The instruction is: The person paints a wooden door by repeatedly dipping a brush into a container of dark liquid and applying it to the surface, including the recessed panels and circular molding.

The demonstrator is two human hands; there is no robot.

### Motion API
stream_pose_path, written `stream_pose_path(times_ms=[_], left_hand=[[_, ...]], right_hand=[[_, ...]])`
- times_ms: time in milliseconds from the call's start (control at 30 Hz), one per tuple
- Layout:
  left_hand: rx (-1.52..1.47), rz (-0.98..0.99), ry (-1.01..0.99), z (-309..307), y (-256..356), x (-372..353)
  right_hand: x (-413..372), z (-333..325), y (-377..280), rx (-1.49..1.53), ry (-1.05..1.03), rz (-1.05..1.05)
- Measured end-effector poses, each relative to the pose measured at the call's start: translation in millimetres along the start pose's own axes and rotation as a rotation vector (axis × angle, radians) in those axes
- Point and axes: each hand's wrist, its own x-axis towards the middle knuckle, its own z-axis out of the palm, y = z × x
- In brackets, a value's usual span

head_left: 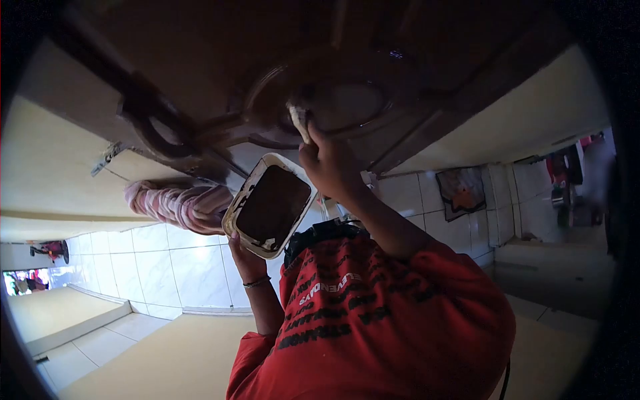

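Note:
My right hand (327, 162) is closed around the pale handle of a paintbrush (299, 122). The brush tip is at the raised oval moulding of a dark brown panelled door (347, 103). Lower and to the left, my left hand (247, 257) grips the near edge of a whitish rectangular tub (270, 251), with its fingers mostly hidden beneath it. Dark brown paint (272, 205) fills the tub, and smears of it mark the rim.
A pink and white striped cloth (177, 205) hangs left of the tub, beside a door handle (107, 159). White floor tiles (203, 270) run below. A patterned mat (461, 192) lies at the right, with blurred household items (567, 187) beyond it.

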Motion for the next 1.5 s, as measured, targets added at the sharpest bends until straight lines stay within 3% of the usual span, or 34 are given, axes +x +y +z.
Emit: stream_pose_path(times_ms=[133, 200, 333, 533, 600, 733, 800, 833, 900, 1133, 1200, 1333, 1400, 1500], left_hand=[[-0.043, 0.017, 0.029, -13, -3, -5], [-0.041, 0.028, 0.03, -16, -2, -8], [-0.021, 0.039, 0.05, -11, 2, -13], [0.023, 0.053, 0.028, 1, -2, -8], [0.028, 0.04, 0.036, 7, -2, -6], [0.015, -0.017, -0.003, 14, 1, 3], [0.012, -0.046, -0.026, 12, 1, 10], [0.021, -0.036, -0.035, 10, -2, 15], [0.03, -0.028, -0.04, 13, -6, 18], [0.066, -0.019, -0.099, 25, -1, 18], [0.063, -0.022, -0.096, 25, -1, 15], [0.062, -0.006, -0.045, 23, -2, 13], [0.05, -0.003, -0.031, 22, -3, 10], [0.066, 0.028, -0.039, 19, -5, 7]], right_hand=[[-8, 28, 13, -0.042, -0.085, 0.01], [-10, 30, 22, -0.164, -0.261, 0.084], [-24, 32, 57, -0.174, -0.308, 0.134], [-70, 16, 105, -0.01, -0.153, 0.119], [-79, 8, 106, 0.044, -0.129, 0.283], [-85, 17, 128, 0.065, -0.054, 0.32], [-83, 20, 122, 0.247, 0.162, 0.22], [-82, 19, 117, 0.248, 0.157, 0.224], [-81, 10, 110, 0.567, 0.063, 0.494], [-85, 10, 121, 0.628, 0.067, 0.493], [-79, 2, 120, 0.421, 0.09, 0.346], [-64, 0, 127, 0.155, 0.071, 0.245], [-52, -6, 120, 0.005, -0.005, 0.052], [-32, -5, 110, -0.17, -0.199, 0.098]])
